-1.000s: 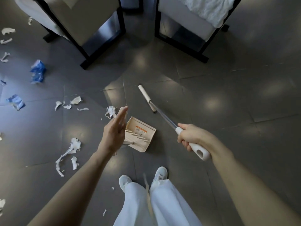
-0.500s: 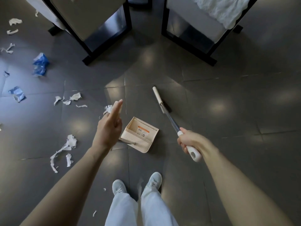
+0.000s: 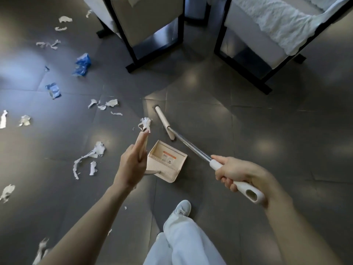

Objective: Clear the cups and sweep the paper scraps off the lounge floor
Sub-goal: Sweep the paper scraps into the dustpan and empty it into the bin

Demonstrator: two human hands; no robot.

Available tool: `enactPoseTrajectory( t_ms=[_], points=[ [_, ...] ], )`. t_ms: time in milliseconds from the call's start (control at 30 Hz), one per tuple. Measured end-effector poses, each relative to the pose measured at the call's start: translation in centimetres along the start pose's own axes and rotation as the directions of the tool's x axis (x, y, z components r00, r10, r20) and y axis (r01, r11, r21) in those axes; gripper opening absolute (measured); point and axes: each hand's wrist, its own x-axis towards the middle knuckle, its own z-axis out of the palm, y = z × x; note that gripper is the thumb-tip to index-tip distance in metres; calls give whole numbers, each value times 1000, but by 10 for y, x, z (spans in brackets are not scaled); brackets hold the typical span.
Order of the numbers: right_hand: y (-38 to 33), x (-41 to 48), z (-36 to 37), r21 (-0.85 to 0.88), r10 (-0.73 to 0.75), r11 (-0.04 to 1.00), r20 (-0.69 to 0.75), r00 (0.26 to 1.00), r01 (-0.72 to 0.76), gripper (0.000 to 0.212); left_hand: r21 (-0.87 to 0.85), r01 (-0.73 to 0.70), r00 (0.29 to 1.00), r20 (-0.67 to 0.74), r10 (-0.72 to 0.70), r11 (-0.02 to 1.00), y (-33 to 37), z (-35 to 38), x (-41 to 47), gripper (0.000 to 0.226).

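Observation:
My right hand [image 3: 235, 175] grips the white end of a broom handle; its metal shaft runs up-left to the beige broom head [image 3: 164, 122] lying on the floor. A beige dustpan [image 3: 167, 162] sits on the tiles just below that head. My left hand [image 3: 131, 163] holds the dustpan's upright beige handle, index finger stretched along it. White paper scraps lie around: one crumpled scrap [image 3: 145, 124] just past my fingertip, a long torn strip [image 3: 91, 155] to the left, small scraps [image 3: 104, 104] farther out. No cups are in view.
Two blue wrappers [image 3: 82, 64] [image 3: 53, 90] lie at the left among more white scraps. Two black-framed chairs [image 3: 149, 25] [image 3: 267, 31] stand at the top, the right one draped with a white cloth. My white trousers and one shoe [image 3: 183, 207] are at the bottom.
The broom head has swung left, closer to the dustpan and the crumpled scrap. My left hand stayed on the dustpan handle. My feet shifted; one leg now hides a shoe.

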Motion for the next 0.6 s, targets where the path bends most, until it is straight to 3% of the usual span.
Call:
enactPoseTrajectory(
  t_ms=[300,600],
  points=[
    [-4,49,90,-200,-34,979,-15,999,30,75,-137,258,912,-291,-288,956,-37,-35,-88,63],
    [17,32,108,-288,115,955,155,981,-66,69,-237,278,899,-278,-339,931,-57,-50,-76,63]
  ],
)
